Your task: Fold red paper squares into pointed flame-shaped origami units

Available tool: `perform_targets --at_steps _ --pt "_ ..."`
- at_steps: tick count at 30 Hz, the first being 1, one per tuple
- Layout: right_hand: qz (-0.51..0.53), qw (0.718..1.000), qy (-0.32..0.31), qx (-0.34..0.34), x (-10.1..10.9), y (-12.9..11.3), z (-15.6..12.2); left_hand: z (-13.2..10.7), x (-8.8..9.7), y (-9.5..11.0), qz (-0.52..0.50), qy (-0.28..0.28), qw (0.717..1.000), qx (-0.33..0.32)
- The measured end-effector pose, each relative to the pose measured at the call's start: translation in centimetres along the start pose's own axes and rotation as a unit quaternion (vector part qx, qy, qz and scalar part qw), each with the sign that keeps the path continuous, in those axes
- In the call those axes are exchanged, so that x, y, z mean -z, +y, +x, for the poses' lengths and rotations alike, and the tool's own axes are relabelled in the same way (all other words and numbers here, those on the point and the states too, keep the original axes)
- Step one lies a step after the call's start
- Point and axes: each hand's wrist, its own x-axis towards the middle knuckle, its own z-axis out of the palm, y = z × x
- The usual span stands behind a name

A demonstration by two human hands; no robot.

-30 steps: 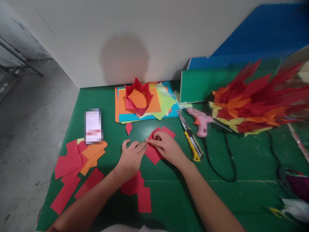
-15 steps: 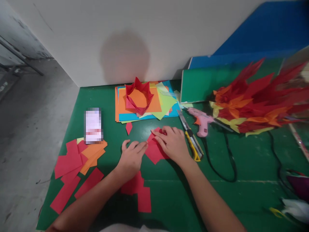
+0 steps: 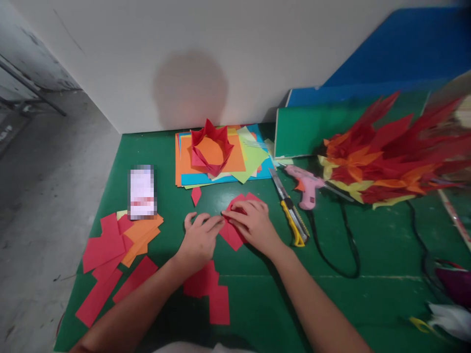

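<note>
both hands pressing red paper (image 3: 231, 234), cutter (image 3: 292, 215) beside

A plain white wall (image 3: 221, 59) runs along the far side, with a soft round shadow (image 3: 189, 88) on it. To the left lies a scuffed grey floor (image 3: 40, 196), with dark metal bars (image 3: 33, 93) at the far left. A green table (image 3: 368, 255) fills the near ground. At the far right is a blue board (image 3: 405, 49), with a green board (image 3: 305, 132) upright just before it. The light is even and soft.
</note>
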Motion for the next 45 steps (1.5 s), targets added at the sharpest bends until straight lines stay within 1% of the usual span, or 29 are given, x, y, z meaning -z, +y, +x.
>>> perform_targets --at_steps 4,8,13,15,19,22,27,31,32,37,41,45 --pt "0.022 0.999 -0.009 -0.029 -0.3 0.1 0.2 -0.1 -0.1 -0.1 -0.007 0.021 1.000 -0.002" --pt "0.030 0.999 -0.018 -0.038 -0.2 -0.1 0.3 -0.1 0.0 -0.2 -0.023 0.045 0.999 -0.005" --pt "0.033 0.998 -0.025 -0.050 -0.1 -0.2 0.4 0.0 0.3 -0.4 -0.043 0.040 0.998 -0.012" --pt "0.038 0.998 -0.017 -0.046 -0.2 -0.1 0.3 0.1 0.5 -0.4 -0.060 0.037 0.997 -0.018" --pt "0.061 0.998 0.010 -0.029 -0.2 0.0 0.3 0.4 0.8 -0.3 -0.096 0.018 0.995 -0.007" --pt "0.078 0.996 0.024 -0.027 -0.1 0.1 0.3 0.4 0.8 -0.4 -0.113 0.019 0.993 -0.010" --pt "0.108 0.993 0.032 -0.041 -0.2 0.4 0.3 0.4 0.7 -0.7 -0.127 0.026 0.991 -0.006" --pt "0.116 0.992 0.037 -0.033 -0.4 0.5 0.3 0.5 0.8 -0.8 -0.129 0.010 0.992 0.006" --pt "0.115 0.992 0.040 -0.030 -0.4 0.5 0.3 0.5 0.8 -0.8 -0.120 0.015 0.993 0.002" --pt "0.112 0.992 0.049 -0.023 -0.5 0.6 0.3 0.4 0.7 -0.7 -0.058 0.044 0.995 -0.063" --pt "0.109 0.993 0.051 -0.018 -0.5 0.7 0.3 0.5 0.9 -0.7 -0.047 0.056 0.994 -0.077" --pt "0.108 0.993 0.051 -0.013 -0.6 0.7 0.3 0.7 1.4 -0.7 -0.057 0.047 0.994 -0.081"
